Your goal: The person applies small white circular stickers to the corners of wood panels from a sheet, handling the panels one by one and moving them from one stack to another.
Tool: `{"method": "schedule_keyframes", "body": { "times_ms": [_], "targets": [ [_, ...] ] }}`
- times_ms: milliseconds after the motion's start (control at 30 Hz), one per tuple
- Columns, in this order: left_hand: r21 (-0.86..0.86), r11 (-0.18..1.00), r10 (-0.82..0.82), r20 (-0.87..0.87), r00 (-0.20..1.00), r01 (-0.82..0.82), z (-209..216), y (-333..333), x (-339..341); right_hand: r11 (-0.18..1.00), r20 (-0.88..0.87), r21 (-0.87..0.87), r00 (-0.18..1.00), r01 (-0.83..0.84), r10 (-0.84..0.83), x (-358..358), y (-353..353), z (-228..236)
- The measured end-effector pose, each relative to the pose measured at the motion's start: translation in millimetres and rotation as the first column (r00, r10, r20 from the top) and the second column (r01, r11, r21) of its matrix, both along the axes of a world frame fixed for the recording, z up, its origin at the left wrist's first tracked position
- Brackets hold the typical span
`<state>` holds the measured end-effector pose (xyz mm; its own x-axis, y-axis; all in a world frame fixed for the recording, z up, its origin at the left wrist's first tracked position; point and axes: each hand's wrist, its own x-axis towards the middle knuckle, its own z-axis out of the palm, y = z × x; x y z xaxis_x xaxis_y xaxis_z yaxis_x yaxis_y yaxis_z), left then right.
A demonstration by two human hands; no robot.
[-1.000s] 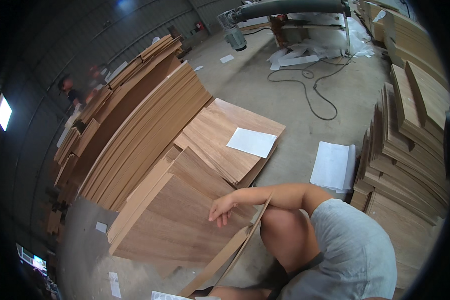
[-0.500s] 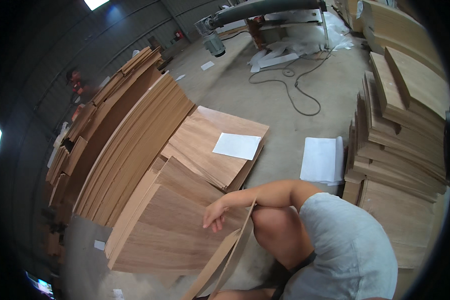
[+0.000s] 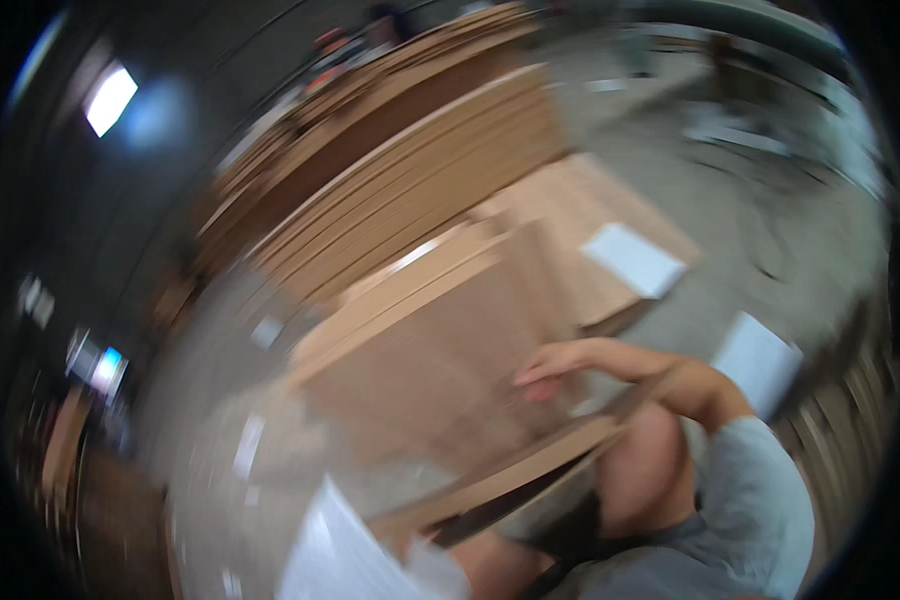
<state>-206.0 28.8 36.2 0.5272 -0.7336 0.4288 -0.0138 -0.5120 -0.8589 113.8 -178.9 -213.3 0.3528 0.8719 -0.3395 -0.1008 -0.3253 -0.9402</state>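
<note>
My right hand hangs with loosely bent fingers in front of the broad face of a brown wooden panel, and nothing shows in it. Blur hides whether the fingertips touch the panel. My right forearm passes over my bent knee and the upper end of a long thin board, which slants between my legs and the panel. A white sheet sticks up at the lower edge, left of my legs; what it rests on or is held by cannot be made out. My left hand is not in view.
Long stacked boards stand behind the panel. To its right lies a low wood stack with white paper on it. Another white sheet lies on the floor beside my right arm. A machine with a roller stands far right.
The view has swung left, so the panels and my right arm sit further right in the picture. The white sheet has come into view at the lower edge. My right hand keeps its loose pose.
</note>
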Motion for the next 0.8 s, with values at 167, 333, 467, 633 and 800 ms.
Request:
{"method": "schedule_keyframes", "body": {
  "times_ms": [167,333,467,633,800],
  "targets": [
    [-0.144,0.973,0.189,0.065,0.980,-0.179,6.5,124.5,53.2,0.993,-0.017,-0.029,0.994,0.111,-0.112,-3.1,-18.2,19.8],
    [-0.285,0.873,0.400,-0.046,0.915,-0.396,-19.5,214.8,17.5,0.999,0.008,-0.001,0.999,0.051,-0.051,-6.2,-3.6,27.8],
    [-0.157,0.844,0.492,-0.155,0.856,-0.513,-37.1,215.8,10.5,0.999,-0.006,-0.026,0.999,0.047,-0.047,-5.5,-6.1,23.7],
    [-0.416,0.841,0.328,-0.118,0.937,-0.346,-28.5,150.1,51.8,0.995,-0.007,-0.076,0.998,0.058,-0.058,-0.1,-16.4,14.2],
    [-0.575,0.803,-0.007,-0.274,0.962,-0.158,-10.8,15.8,91.1,0.989,0.024,-0.119,0.996,0.089,-0.087,5.6,-18.3,8.4]
  ]
}}
